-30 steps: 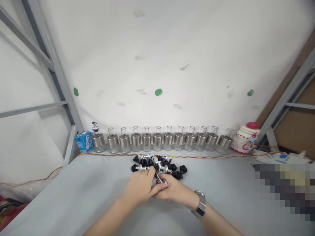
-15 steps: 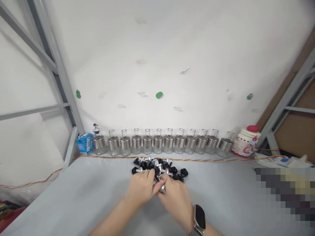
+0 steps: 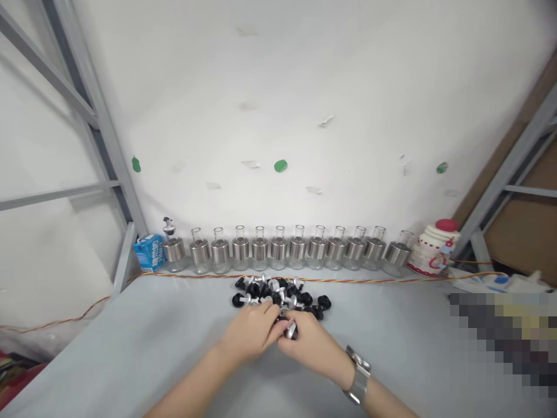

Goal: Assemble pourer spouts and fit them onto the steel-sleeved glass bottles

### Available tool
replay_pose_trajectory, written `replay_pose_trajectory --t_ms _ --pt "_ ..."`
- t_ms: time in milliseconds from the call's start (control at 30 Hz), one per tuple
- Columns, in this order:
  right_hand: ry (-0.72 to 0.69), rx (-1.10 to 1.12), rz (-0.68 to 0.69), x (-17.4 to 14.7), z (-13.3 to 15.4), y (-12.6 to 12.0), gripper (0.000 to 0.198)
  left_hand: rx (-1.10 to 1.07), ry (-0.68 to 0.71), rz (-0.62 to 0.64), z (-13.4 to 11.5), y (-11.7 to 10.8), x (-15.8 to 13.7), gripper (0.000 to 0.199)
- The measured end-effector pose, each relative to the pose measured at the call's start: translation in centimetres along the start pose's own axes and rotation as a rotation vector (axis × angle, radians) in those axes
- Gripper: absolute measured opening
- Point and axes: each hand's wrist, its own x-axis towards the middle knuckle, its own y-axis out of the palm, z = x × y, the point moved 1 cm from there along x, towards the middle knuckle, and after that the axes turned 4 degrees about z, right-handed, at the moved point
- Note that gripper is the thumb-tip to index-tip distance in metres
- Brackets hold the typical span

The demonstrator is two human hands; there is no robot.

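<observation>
The left hand [image 3: 250, 330] and the right hand [image 3: 313, 342] are meeting in the middle, fingers curled, and they are pinching one spout [image 3: 291, 330] between them; part of it is hiding behind the fingers. In my judgement, the step in hand is the working of this single spout with both hands. The next move is probably calling for a steady pinch from each side, so that the small part is not slipping.

Just beyond the hands, a pile [image 3: 253, 288] of black and silver spouts is lying on the grey table [image 3: 130, 325]. Behind it a twisted cord [image 3: 369, 281] is running across, and a row of bottles [image 3: 260, 248] is standing before the white wall [image 3: 369, 87]. The leftmost bottle [image 3: 174, 249] is carrying its own spout. A blue carton [image 3: 150, 253] is standing beside it; a red-topped jar [image 3: 430, 249] is closing the right end.
</observation>
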Motion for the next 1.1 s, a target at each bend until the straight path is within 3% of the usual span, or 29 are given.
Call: replay_pose_trajectory --t_ms 200,400,633,833,1100 --pt "0.027 -0.152 -0.034 -0.2 0.0 0.0 0.003 0.072 0.007 0.003 -0.1 0.3 -0.2 0.034" --pt "0.043 -0.258 -0.050 -0.3 0.6 -0.2 0.008 0.128 0.058 0.100 -0.6 0.1 -0.4 0.035" --pt "0.024 -0.307 -0.085 -0.2 0.9 -0.5 0.010 0.078 -0.015 0.071 -1.0 1.1 0.1 0.031" --pt "0.019 -0.421 -0.123 -0.1 1.2 -0.9 0.010 -0.159 -0.189 -0.086 -1.5 1.4 0.6 0.033" --pt "0.001 -0.487 -0.196 -0.2 1.6 -0.9 0.012 -0.324 -0.224 -0.345 -1.6 2.8 1.0 0.033"
